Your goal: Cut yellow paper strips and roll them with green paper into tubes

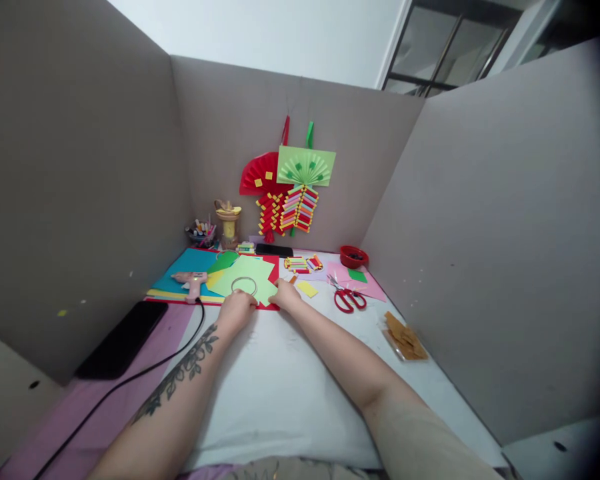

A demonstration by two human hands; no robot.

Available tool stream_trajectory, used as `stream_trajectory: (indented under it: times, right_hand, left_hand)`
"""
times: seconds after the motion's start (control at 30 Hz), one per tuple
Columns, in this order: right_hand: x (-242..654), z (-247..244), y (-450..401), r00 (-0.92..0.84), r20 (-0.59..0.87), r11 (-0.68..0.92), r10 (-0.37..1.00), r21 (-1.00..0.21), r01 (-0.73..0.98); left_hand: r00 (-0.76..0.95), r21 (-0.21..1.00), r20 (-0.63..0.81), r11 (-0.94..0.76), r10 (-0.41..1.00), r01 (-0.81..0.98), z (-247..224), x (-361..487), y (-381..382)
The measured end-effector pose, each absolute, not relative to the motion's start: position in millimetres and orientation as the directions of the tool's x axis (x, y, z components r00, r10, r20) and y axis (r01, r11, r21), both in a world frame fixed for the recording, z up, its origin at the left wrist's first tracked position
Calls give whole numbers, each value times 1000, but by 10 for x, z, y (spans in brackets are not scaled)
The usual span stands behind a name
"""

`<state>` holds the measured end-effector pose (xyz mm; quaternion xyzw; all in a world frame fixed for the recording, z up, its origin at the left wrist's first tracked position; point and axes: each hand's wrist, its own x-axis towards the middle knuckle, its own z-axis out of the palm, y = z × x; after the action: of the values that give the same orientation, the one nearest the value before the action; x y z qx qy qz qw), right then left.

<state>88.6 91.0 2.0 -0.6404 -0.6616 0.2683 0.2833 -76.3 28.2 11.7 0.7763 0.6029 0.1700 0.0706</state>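
Pale green paper (250, 268) tops coloured sheets (185, 263) on a white-covered bench (280, 393), its near edge flanked by a person's left hand (237, 307) and right hand (287, 295), a grip or rest that likely keeps it steady. The fingers of both hands meet that edge; whether they clamp it or merely lie against it cannot be told from this view. A thin ring (244, 278) sits on the paper just beyond the left hand, perhaps laid flat so it stays put. The pink glue gun (195, 285) rests to the left, its black cord (153, 366) running wide of the forearm, apparently to avoid snagging. Red-handled scissors (349, 300) lie at right, handles toward the person, seemingly for easy pickup. Paper ornaments (306, 170) hang on the grey wall (220, 133), in plain sight.
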Motion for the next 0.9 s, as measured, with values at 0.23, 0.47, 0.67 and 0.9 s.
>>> stream_trajectory:
  times: [0.23,0.47,0.67,0.9]
  right_hand:
    - [1300,-27,690,58,139,91,989,-857,508]
    - [1625,-199,148,-51,286,270,957,-810,521]
    - [1880,-168,14,-92,146,172,985,-852,494]
    - [1682,-148,39,-208,175,267,962,-756,598]
  left_hand:
    - [296,295,275,-373,915,880,178,-659,236]
    - [541,378,234,-588,808,715,131,-349,67]
    - [434,479,280,-516,856,710,94,-394,83]
    - [366,637,224,-420,903,647,58,-302,33]
